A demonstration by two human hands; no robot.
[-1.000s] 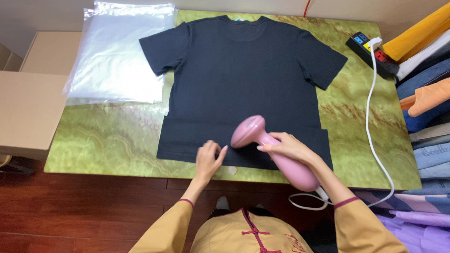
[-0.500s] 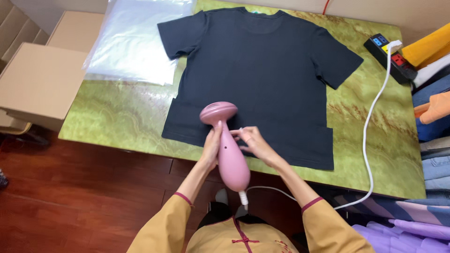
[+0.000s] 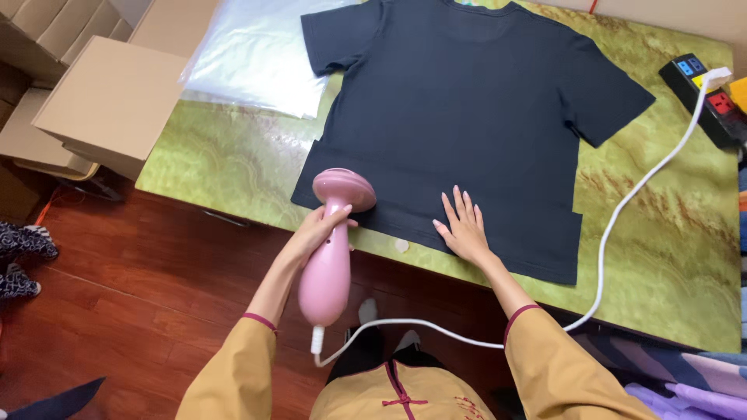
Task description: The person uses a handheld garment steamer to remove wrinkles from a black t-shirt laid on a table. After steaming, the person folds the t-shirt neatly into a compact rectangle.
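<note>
A dark navy T-shirt [image 3: 467,117] lies spread flat on a green marbled table [image 3: 669,249]. My left hand [image 3: 315,229] grips the handle of a pink handheld garment steamer [image 3: 333,249], whose round head rests at the shirt's lower left hem. My right hand [image 3: 463,227] lies flat with fingers spread on the lower part of the shirt. A white cord [image 3: 622,210] runs from the steamer's base around to a black power strip [image 3: 704,89] at the table's right.
A stack of clear plastic bags [image 3: 257,54] lies on the table's left end. Cardboard boxes [image 3: 101,101] stand to the left on the wooden floor [image 3: 140,311]. Folded fabrics [image 3: 685,381] sit at the lower right.
The steamer passed from my right hand into my left hand and moved to the shirt's left hem. My right hand let go and now presses flat on the shirt.
</note>
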